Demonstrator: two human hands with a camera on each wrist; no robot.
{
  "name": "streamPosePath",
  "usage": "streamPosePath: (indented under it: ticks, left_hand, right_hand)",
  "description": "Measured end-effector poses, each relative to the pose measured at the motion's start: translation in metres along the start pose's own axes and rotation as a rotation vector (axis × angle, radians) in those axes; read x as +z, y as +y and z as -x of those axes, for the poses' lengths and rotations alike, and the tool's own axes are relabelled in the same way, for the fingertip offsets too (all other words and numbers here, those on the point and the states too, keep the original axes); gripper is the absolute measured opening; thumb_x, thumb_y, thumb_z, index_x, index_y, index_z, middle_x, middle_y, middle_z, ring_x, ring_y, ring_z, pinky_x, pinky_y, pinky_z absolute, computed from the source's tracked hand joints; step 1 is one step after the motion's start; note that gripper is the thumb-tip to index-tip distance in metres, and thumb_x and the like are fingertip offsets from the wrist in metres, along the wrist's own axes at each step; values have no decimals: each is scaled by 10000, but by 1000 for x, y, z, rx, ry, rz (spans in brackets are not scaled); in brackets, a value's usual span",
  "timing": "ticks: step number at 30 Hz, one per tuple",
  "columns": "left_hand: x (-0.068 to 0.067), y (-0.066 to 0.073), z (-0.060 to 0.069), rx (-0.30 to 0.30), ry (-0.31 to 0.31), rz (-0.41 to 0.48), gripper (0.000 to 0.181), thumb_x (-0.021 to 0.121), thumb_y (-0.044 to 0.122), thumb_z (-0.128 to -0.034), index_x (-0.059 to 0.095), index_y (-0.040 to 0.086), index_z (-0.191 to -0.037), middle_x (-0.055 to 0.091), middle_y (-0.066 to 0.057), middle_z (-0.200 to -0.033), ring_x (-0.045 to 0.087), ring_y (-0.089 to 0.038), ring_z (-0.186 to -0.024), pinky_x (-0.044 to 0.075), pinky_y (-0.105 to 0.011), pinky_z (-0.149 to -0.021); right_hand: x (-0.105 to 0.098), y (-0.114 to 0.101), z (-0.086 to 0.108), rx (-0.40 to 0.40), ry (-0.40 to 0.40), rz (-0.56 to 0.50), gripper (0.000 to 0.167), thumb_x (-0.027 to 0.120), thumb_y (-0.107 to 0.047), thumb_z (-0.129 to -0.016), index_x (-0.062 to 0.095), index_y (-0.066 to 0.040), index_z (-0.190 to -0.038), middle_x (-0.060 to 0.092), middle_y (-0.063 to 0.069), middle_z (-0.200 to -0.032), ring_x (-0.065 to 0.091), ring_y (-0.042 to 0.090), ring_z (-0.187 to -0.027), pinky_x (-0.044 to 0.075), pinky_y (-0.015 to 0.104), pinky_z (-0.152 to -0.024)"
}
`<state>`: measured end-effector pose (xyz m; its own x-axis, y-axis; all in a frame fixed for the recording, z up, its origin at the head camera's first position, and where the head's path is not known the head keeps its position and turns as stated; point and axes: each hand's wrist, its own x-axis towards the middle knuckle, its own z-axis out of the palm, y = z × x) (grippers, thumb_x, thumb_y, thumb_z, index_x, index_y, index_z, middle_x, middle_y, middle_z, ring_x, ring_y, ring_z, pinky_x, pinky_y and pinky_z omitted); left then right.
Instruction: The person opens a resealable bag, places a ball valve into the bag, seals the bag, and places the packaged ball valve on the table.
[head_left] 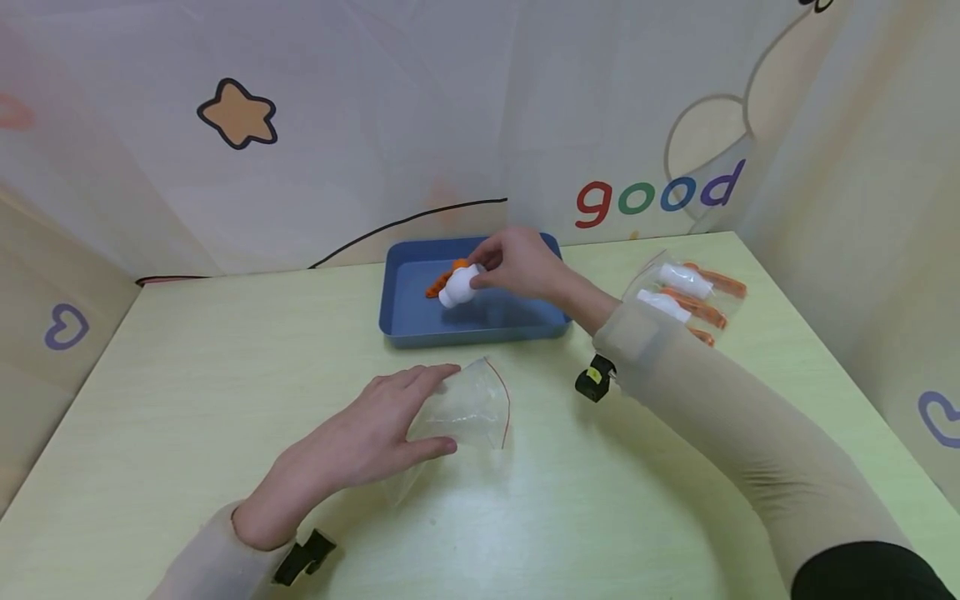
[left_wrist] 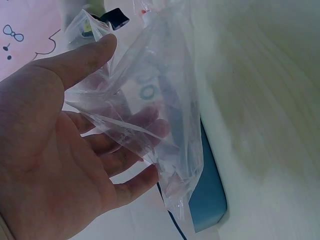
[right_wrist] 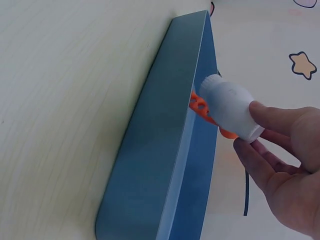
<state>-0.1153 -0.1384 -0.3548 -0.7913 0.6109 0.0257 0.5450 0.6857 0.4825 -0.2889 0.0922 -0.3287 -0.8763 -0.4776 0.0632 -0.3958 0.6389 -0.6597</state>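
Note:
My right hand (head_left: pixel 521 265) pinches a small white plastic bottle (right_wrist: pixel 227 107) between thumb and fingers, tilted above the blue tray (head_left: pixel 480 340). Beneath the bottle an orange piece with holes in it (right_wrist: pixel 199 106) lies in the tray, partly hidden; its kind is unclear. In front of the tray, my left hand (head_left: pixel 367 433) is at a clear zip bag (head_left: pixel 472 408) with a red seal line. In the left wrist view, the thumb and fingers are spread apart, and the thin plastic (left_wrist: pixel 170 100) lies against the fingers.
Toward the right of the table (head_left: pixel 225 375) lies a clear bag (head_left: pixel 738 312) with white bottles and orange pieces inside. A printed cloth (head_left: pixel 420 108) hangs behind the table's back edge, close to the tray. Black wrist cameras (head_left: pixel 596 379) sit on both sleeves.

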Motion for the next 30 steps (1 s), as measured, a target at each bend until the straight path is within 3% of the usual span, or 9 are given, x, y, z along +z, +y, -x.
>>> streamPosePath:
  ticks: [12, 20, 30]
  left_hand:
    - [-1, -7, -2, -24, 16, 33, 783, 801, 349, -915, 407, 85, -1538, 579, -107, -1399, 608, -264, -1210, 457, -514, -1036]
    - [-4, -13, 0, -38, 25, 57, 791, 787, 343, -926, 384, 74, -1552, 541, -132, -1455, 605, -282, -1233, 474, -508, -1030]
    - [-13, -21, -3, -39, 61, 67, 853, 802, 308, -917, 324, 110, -1595, 492, -123, -1517, 605, -305, -1238, 482, -519, -1021]
  right_hand:
    - [-2, 1, 18, -41, 66, 14, 297, 841, -166, -878, 768, -37, -1135, 739, 66, -1059, 698, 204, -960, 550, 365, -848]
    - [-8, 3, 41, -58, 141, -58, 239, 825, -158, -888, 771, -69, -1103, 737, 48, -1074, 687, 189, -942, 568, 354, -763]
    - [-26, 5, 77, -47, 184, -142, 268, 824, -145, -895, 761, -77, -1146, 725, 61, -1118, 696, 220, -972, 578, 354, -782]
